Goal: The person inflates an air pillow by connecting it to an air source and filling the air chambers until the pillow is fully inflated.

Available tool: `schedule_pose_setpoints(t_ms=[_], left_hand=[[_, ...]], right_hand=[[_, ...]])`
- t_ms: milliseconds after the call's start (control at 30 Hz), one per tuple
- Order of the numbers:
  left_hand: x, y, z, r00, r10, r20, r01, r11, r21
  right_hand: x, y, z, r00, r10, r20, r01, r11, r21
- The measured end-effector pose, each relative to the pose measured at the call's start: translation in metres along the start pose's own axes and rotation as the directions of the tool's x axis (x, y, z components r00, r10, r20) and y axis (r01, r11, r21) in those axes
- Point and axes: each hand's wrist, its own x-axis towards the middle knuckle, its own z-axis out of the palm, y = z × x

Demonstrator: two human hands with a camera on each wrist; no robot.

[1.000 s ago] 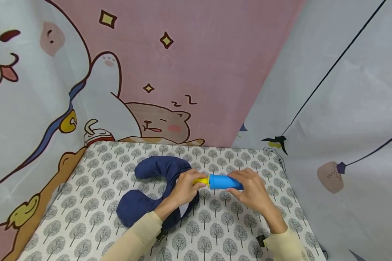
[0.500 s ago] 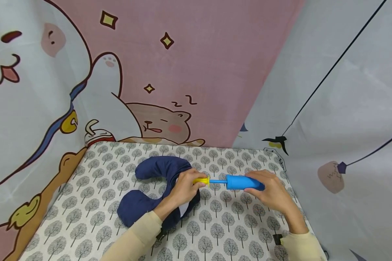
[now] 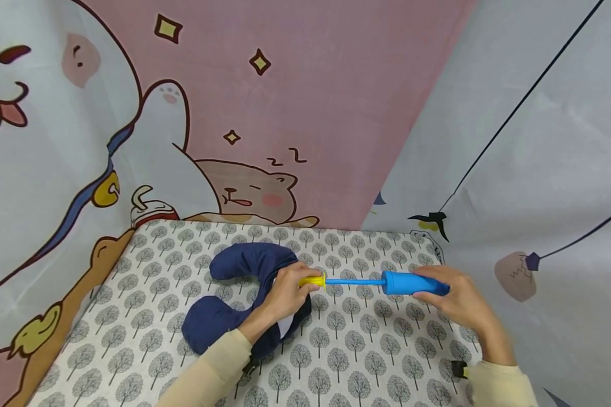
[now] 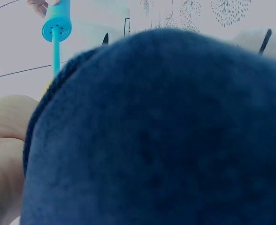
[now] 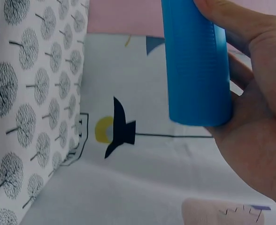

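Between my two hands stretches a blue hand pump [image 3: 412, 284] with a yellow end piece [image 3: 313, 280]. My left hand [image 3: 287, 291] pinches the yellow piece over the right side of a navy U-shaped neck pillow [image 3: 211, 325]. My right hand [image 3: 460, 295] grips the barrel's far end, fingers on one side and thumb on the other. A long stretch of thin blue rod [image 3: 353, 281] shows between barrel and yellow piece. The pillow [image 4: 166, 131] fills most of the left wrist view, hiding the left fingers. In the right wrist view the barrel [image 5: 199, 70] lies against the palm.
A white cloth with a tree print [image 3: 346, 362] covers the surface below. Behind it hangs a pink backdrop [image 3: 336, 113] with cartoon animals, and a pale curtain [image 3: 555, 169] stands close to the right. A white patch [image 3: 285, 327] shows on the pillow by my left wrist.
My right hand has moved steadily to the right with the barrel, drawing the rod out to a long length. The left hand and the pillow have stayed put.
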Motion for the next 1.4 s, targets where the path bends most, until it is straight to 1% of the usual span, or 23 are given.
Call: schedule_pose_setpoints(t_ms=[100,200,300,467,600,700,833,1067,1267,1400], left_hand=[[0.001,0.001,0.001,1.0,-0.006,0.001,0.006,1.0,-0.006],[0.0,0.001,0.003,1.0,-0.005,0.002,0.005,1.0,-0.008],[-0.001,0.001,0.005,1.0,0.008,0.001,-0.008,1.0,0.001],[-0.002,0.001,0.006,0.999,0.033,-0.013,-0.033,0.999,0.014],[-0.001,0.002,0.006,0.999,0.032,-0.016,-0.032,0.999,0.01],[-0.001,0.002,0.006,0.999,0.028,-0.015,-0.028,1.0,0.006],[-0.001,0.002,0.006,0.999,0.028,-0.017,-0.028,1.0,0.01],[0.0,0.001,0.005,0.999,0.03,-0.018,-0.029,0.999,0.024],[0.001,-0.001,0.005,0.999,0.037,-0.011,-0.036,0.999,0.032],[0.002,-0.001,0.005,0.999,0.034,-0.002,-0.034,0.999,0.029]], right_hand=[[-0.001,0.002,-0.005,1.0,0.01,0.009,-0.01,1.0,-0.001],[0.0,0.002,-0.002,1.0,-0.001,0.003,0.001,1.0,-0.018],[0.003,-0.003,0.008,1.0,-0.022,-0.005,0.022,0.999,-0.023],[0.011,-0.017,0.027,0.998,-0.055,-0.005,0.055,0.998,-0.006],[0.017,-0.031,0.04,0.996,-0.082,-0.024,0.082,0.997,0.0],[0.021,-0.039,0.05,0.993,-0.109,-0.053,0.109,0.994,-0.004],[0.027,-0.053,0.061,0.986,-0.138,-0.094,0.137,0.99,-0.018],[0.037,-0.075,0.078,0.975,-0.189,-0.114,0.182,0.981,-0.068],[0.039,-0.083,0.089,0.974,-0.196,-0.115,0.184,0.977,-0.103],[0.036,-0.08,0.089,0.979,-0.175,-0.105,0.167,0.983,-0.082]])
